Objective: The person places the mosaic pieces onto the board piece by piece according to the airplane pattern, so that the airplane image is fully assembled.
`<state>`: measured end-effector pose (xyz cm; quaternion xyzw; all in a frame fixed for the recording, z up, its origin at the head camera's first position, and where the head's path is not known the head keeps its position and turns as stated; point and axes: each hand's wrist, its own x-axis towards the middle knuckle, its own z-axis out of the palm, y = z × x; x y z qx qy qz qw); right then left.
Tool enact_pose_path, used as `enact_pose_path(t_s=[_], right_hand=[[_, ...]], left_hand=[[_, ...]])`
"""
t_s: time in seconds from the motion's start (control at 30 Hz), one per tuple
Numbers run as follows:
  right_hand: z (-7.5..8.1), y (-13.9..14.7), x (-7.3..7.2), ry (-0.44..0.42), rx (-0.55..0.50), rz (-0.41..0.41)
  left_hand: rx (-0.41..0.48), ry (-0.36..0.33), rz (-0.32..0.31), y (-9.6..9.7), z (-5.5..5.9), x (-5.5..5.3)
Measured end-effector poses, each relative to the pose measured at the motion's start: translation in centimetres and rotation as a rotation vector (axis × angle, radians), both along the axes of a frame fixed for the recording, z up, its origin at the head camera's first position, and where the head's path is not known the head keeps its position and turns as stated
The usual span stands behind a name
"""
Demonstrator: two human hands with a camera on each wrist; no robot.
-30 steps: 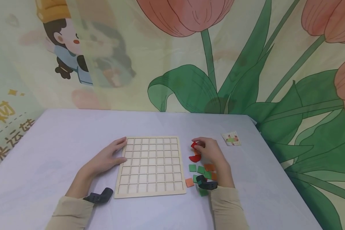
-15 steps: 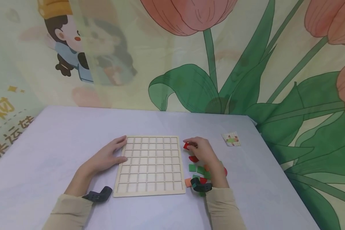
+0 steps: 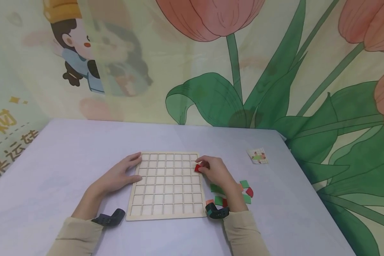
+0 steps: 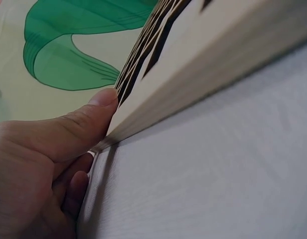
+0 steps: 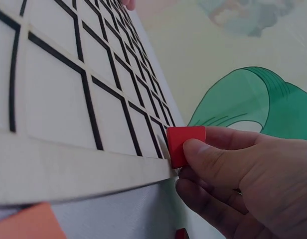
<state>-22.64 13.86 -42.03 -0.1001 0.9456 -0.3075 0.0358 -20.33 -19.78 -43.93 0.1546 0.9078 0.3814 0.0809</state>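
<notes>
A pale wooden grid board (image 3: 166,217) lies flat on the white-covered table. My left hand (image 3: 118,176) rests against the board's left edge, thumb and fingers spread apart along it. In the left wrist view, the thumb (image 4: 81,124) touches the board's top edge. Between thumb and fingers, my right hand (image 3: 216,172) pinches a red square tile (image 5: 177,142). This tile is at the board's upper right edge, near the last column of cells. All grid cells in sight hold no tiles. Part of the right edge is covered by the right hand.
Right of the board lies a loose group of green tiles (image 3: 244,184), orange tiles (image 3: 209,202) and red pieces (image 3: 250,192), partly hidden by the right forearm. A small printed pattern card (image 3: 257,155) lies farther back. A tulip-patterned backdrop (image 3: 204,96) stands behind the table.
My right hand has moved left with the red square tile, from the loose pieces to the board's right edge. The left hand has stayed at the left edge.
</notes>
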Motion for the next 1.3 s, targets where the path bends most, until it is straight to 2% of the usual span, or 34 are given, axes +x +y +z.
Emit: enact_pose_path(t_s=[0.2,0.5,0.8,1.3], right_hand=[[-0.1,-0.3,0.0,-0.006,-0.011,-0.005],[0.3,-1.4,0.0,0.014,0.02,0.049],[0.8,-1.6,0.1,-0.006,0.073,0.05],[0.6,-1.4,0.5,-0.038,0.103,0.08]], left_hand=[[-0.008,0.007,-0.015,0.2,0.0,0.0],[-0.035,0.013,-0.005,-0.5,0.5,-0.1],[-0.014,-0.006,-0.008,-0.2,0.6,-0.4],[0.004,-0.029,-0.006,0.0,0.3,0.1]])
